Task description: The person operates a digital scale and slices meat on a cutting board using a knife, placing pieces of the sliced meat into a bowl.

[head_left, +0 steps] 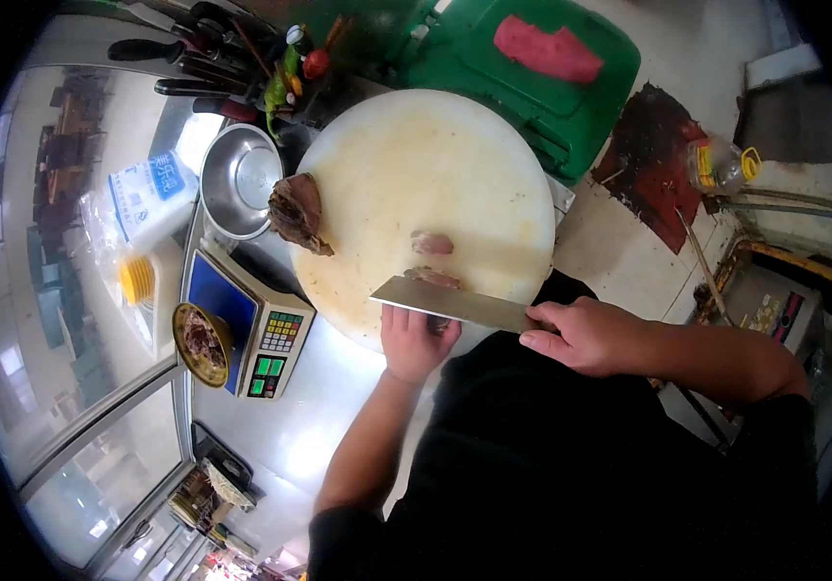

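My right hand [581, 334] is closed round the handle of a wide cleaver [455, 303], whose blade reaches left over the lower part of a round white chopping board [387, 165]. Just below the blade, my left hand [416, 341] has its fingers wrapped over a piece of meat, mostly hidden by the hand and blade. Some cut meat [435, 277] shows along the blade's upper edge. A separate slice [431, 242] lies a little above it. One larger dark chunk of meat [300, 213] rests at the board's left edge.
Left of the board are a steel bowl [242, 181] and a scale [276, 339] with a dish of meat [203, 346]. Knives [198, 68] stand at the upper left. A green bin lid [474, 73] with a pink cloth [549, 50] is behind the board.
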Demonstrator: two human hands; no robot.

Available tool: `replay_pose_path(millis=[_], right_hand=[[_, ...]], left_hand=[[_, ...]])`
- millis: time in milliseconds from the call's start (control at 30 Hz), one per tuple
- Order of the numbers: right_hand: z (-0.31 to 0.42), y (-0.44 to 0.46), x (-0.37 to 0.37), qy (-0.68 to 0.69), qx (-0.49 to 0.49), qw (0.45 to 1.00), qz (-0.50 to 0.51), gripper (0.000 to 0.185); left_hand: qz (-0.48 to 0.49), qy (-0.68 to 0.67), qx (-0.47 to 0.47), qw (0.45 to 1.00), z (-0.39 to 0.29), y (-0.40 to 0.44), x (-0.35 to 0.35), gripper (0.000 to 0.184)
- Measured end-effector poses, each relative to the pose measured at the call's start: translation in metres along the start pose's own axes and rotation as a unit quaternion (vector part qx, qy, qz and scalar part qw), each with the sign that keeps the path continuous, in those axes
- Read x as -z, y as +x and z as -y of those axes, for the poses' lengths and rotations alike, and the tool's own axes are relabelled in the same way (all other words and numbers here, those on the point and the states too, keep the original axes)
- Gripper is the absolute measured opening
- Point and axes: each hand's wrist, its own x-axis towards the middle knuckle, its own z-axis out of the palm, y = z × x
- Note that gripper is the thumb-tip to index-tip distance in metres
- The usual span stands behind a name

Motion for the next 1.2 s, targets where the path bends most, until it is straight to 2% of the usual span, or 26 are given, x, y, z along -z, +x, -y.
replay_pose_path(millis=[233,367,633,733,800,933,1033,1133,1200], right_hand=[[0.000,0.020,-0.007,-0.033,0.022,0.998,-0.041,0.045],[0.008,0.025,-0.002,-0.025,-0.006,1.000,-0.013,0.043],[0.022,0.070,-0.011,-0.049,0.040,0.998,-0.015,0.048],[0.024,0.071,-0.011,-0.048,0.047,0.998,-0.015,0.048],[0.015,0.062,-0.013,-0.043,0.040,0.998,-0.023,0.047],[0.001,0.037,-0.013,-0.024,0.028,0.998,-0.053,0.047],[0.020,0.053,-0.011,-0.060,-0.001,0.998,-0.020,0.047],[0.036,0.081,-0.012,-0.042,0.024,0.999,-0.013,0.047],[0.033,0.086,-0.015,-0.046,0.018,0.999,-0.017,0.047]], left_hand=[[-0.003,-0.005,-0.006,1.000,-0.001,0.006,0.002,0.055],[0.010,-0.014,0.000,1.000,0.000,0.006,0.003,0.057],[0.007,-0.026,0.005,1.000,0.003,0.007,0.001,0.059],[0.003,-0.030,0.012,0.999,0.003,0.006,0.001,0.058],[0.006,-0.004,-0.027,1.000,0.003,0.006,0.000,0.059],[-0.004,0.000,-0.013,1.000,0.004,0.003,-0.003,0.060],[0.017,-0.014,0.005,1.000,0.001,0.002,-0.002,0.061],[0.011,-0.023,-0.007,1.000,0.003,0.005,0.000,0.061],[-0.014,-0.012,-0.011,1.000,0.000,0.006,0.000,0.054]])
